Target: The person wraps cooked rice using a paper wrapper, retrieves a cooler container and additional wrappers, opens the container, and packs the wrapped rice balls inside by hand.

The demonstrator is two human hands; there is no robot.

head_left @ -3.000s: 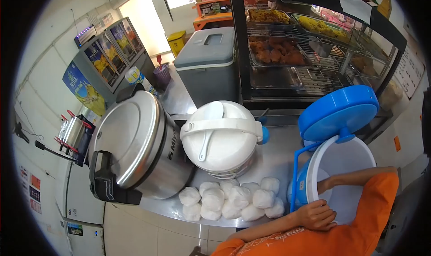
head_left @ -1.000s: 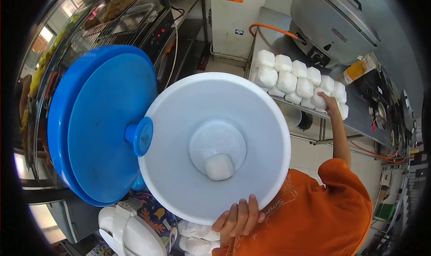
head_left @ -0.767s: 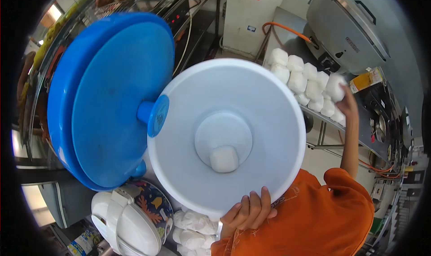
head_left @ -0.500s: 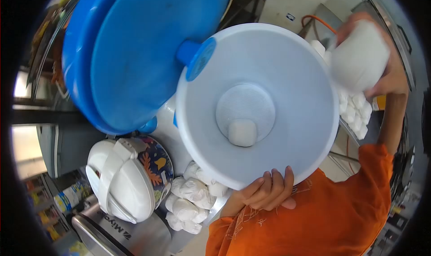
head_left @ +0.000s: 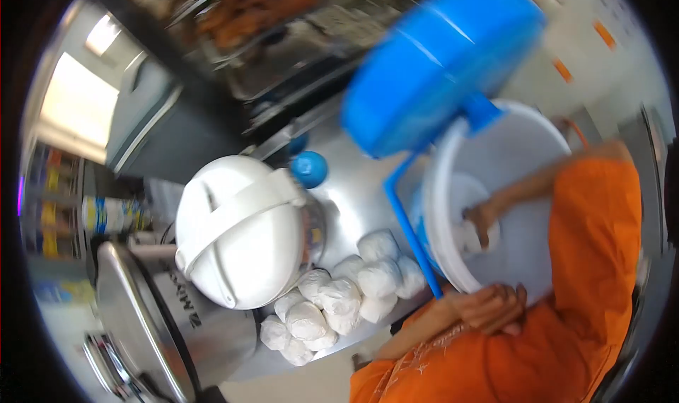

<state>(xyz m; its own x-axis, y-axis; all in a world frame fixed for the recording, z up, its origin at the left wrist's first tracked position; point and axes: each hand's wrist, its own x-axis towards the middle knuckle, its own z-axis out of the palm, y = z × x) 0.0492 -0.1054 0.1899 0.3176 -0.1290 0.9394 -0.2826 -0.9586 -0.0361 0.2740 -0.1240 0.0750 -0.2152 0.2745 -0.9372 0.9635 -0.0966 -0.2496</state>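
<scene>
A large white-lined tub [head_left: 527, 138] with a blue handle stands at the right, its blue lid [head_left: 438, 56] tilted up beside the opening. Deep inside the tub, my right hand [head_left: 483, 219] has its fingers on a white wrapped bundle [head_left: 465, 239] near the bottom. My left hand [head_left: 495, 307] is curled over the tub's near rim. Several more white wrapped bundles [head_left: 341, 297] are piled on the steel counter [head_left: 346, 208], left of the tub. The image is blurred by motion.
A white-lidded container [head_left: 247, 240] with a raised handle stands left of the bundles. Beyond it are a steel rice cooker [head_left: 205, 318] and a grey cooler box [head_left: 170, 131]. A small blue round object [head_left: 309, 169] lies near the display case [head_left: 254, 35] holding food.
The view has swung left. My right hand has brought a white bundle from the side table down into the tub, while my left hand has stayed at the rim.
</scene>
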